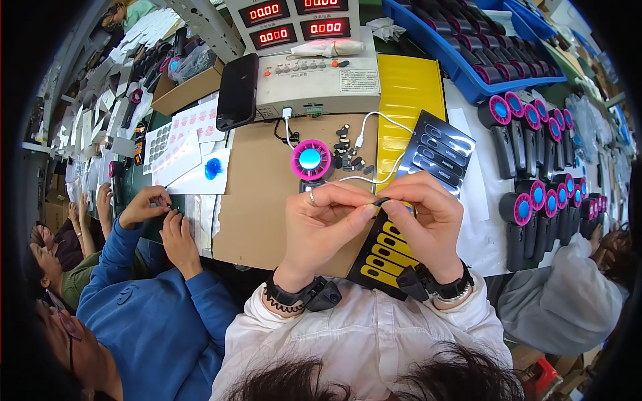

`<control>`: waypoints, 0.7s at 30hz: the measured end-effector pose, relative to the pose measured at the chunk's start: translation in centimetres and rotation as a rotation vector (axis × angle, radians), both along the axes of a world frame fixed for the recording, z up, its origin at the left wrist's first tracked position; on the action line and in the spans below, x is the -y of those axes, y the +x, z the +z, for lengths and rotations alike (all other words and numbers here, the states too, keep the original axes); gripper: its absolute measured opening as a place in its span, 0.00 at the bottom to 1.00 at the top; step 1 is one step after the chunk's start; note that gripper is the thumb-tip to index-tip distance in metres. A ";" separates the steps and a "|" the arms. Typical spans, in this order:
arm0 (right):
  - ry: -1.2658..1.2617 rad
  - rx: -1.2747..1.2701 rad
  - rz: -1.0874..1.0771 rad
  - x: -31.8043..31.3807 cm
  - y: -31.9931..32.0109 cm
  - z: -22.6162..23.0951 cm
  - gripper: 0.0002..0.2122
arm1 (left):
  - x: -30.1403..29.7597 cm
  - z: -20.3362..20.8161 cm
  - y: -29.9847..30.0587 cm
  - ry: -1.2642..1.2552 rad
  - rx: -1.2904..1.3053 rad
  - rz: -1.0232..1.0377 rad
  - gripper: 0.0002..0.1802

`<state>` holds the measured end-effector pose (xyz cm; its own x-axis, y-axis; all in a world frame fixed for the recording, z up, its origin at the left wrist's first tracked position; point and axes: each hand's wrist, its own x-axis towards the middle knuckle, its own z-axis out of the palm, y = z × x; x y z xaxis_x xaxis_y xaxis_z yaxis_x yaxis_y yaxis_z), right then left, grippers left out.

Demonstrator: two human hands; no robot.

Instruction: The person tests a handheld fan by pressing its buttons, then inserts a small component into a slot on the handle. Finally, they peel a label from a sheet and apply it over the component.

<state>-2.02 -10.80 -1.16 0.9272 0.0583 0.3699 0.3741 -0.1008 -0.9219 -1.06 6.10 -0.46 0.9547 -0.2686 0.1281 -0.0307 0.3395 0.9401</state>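
A small black piece (380, 201) is pinched between the fingertips of my left hand (317, 230) and my right hand (431, 207), which meet in front of me; the fingers cover most of it, so its kind is unclear. Just beyond my left hand, a handheld fan (310, 159) with a pink ring and blue centre lies on the cardboard sheet (251, 194). Several small black and grey parts (344, 150) are scattered to the right of its head. Under my right hand, a black sheet with yellow cut-out shapes (381, 260) is partly hidden.
Behind stands a test meter (321, 77) with red digits, a black phone (237, 90) leaning on it. White cables (361, 137) cross the yellow sheet (404, 87). Black label sheets (438, 150), fans (518, 208) and a blue crate (461, 70) occupy the right. A blue-sleeved co-worker (154, 294) sits left.
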 end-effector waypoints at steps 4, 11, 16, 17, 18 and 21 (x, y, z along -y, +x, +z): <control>0.300 -0.225 -0.014 -0.4 -0.5 0.6 0.04 | 0.1 0.1 0.0 -0.128 -0.170 -0.050 0.09; 0.560 -0.443 -0.005 -0.7 -0.7 0.7 0.03 | 0.6 0.4 -0.3 -0.079 -0.176 -0.059 0.10; 0.563 -0.437 -0.006 -1.1 -0.7 0.9 0.03 | 1.0 0.4 -0.3 0.000 -0.140 -0.027 0.10; 0.565 -0.426 -0.003 -1.1 -0.7 0.9 0.03 | 1.0 0.3 -0.3 0.014 -0.137 -0.018 0.10; 0.565 -0.427 -0.003 -1.2 -0.7 1.0 0.03 | 1.1 0.3 -0.3 0.028 -0.133 -0.010 0.10; 0.589 -0.402 -0.005 -1.5 -0.7 1.1 0.02 | 1.2 0.1 -0.2 0.053 -0.132 0.006 0.09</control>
